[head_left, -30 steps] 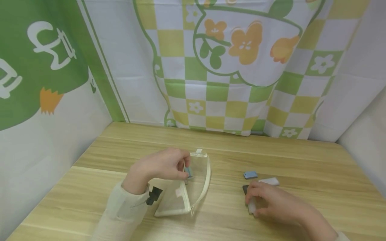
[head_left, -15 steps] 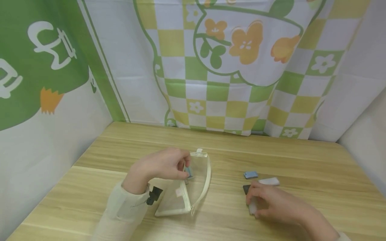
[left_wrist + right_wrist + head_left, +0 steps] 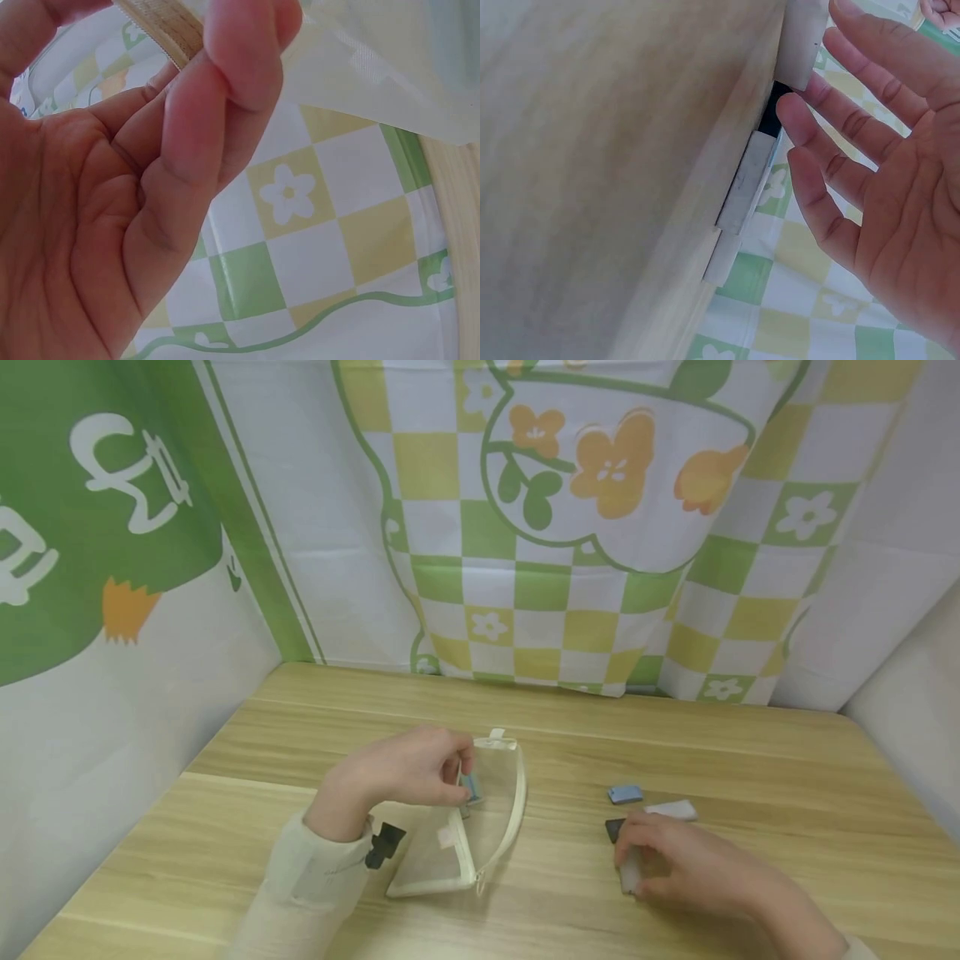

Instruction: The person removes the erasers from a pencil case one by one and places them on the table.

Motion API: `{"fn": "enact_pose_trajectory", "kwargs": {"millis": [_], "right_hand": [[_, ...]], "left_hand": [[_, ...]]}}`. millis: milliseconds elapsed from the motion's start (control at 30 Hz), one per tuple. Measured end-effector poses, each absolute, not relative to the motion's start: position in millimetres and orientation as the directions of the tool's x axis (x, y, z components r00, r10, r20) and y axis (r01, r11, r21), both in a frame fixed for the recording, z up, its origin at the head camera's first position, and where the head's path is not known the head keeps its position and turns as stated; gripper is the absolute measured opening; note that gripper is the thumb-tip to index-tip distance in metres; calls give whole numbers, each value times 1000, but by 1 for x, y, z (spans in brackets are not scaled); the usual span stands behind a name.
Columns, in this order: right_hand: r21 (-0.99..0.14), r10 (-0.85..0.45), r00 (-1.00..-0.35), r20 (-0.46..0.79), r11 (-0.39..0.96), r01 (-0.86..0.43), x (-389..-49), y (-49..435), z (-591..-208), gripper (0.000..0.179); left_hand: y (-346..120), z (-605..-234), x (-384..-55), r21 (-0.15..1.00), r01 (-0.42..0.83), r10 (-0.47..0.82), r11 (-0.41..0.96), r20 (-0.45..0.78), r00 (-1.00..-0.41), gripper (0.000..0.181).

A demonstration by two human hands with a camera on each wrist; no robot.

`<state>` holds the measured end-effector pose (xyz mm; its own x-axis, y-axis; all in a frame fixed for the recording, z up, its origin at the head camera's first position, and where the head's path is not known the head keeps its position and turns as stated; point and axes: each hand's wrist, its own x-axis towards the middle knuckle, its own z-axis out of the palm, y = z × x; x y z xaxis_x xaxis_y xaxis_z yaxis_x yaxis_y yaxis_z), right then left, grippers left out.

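Observation:
My left hand (image 3: 412, 768) pinches the open edge of a cream mesh zip pouch (image 3: 433, 862); in the left wrist view its curled fingers hold the zipper band (image 3: 169, 26). Through the mesh shows a small blue piece (image 3: 471, 787), partly behind the fingertips. On the right, my right hand (image 3: 697, 868) has thumb and fingertips about a small whitish block (image 3: 629, 874) on the table. The right wrist view shows that block (image 3: 802, 45) at the fingertips. Beyond it lie a black piece (image 3: 613, 829), a white block (image 3: 675, 811) and a small blue block (image 3: 625, 794).
The wooden table (image 3: 315, 710) ends at a checked, flowered curtain (image 3: 540, 593) at the back. A white and green cloth (image 3: 150, 727) hangs along the left side. A black clip-like piece (image 3: 386, 845) sits at the left sleeve cuff.
Almost nothing differs. Both hands keep their places, the left on the pouch edge and the right at the whitish block; the view shifts very slightly.

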<state>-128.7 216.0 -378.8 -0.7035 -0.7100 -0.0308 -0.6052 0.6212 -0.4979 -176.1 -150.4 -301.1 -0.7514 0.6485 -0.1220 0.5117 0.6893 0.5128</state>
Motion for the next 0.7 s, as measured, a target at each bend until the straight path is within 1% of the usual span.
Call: {"fn": "enact_pose_trajectory", "kwargs": {"millis": [167, 400, 700], "right_hand": [[-508, -697, -717, -25, 626, -591, -131, 215, -375, 22], [-529, -725, -688, 42, 568, -631, -139, 215, -372, 19], [-511, -703, -705, 92, 574, -640, -149, 197, -367, 18]], "left_hand": [[-149, -301, -176, 512, 516, 652, 687, -120, -749, 15], [-148, -301, -176, 516, 515, 655, 684, -123, -746, 15], [-149, -302, -176, 520, 514, 656, 682, -123, -745, 14]]}}
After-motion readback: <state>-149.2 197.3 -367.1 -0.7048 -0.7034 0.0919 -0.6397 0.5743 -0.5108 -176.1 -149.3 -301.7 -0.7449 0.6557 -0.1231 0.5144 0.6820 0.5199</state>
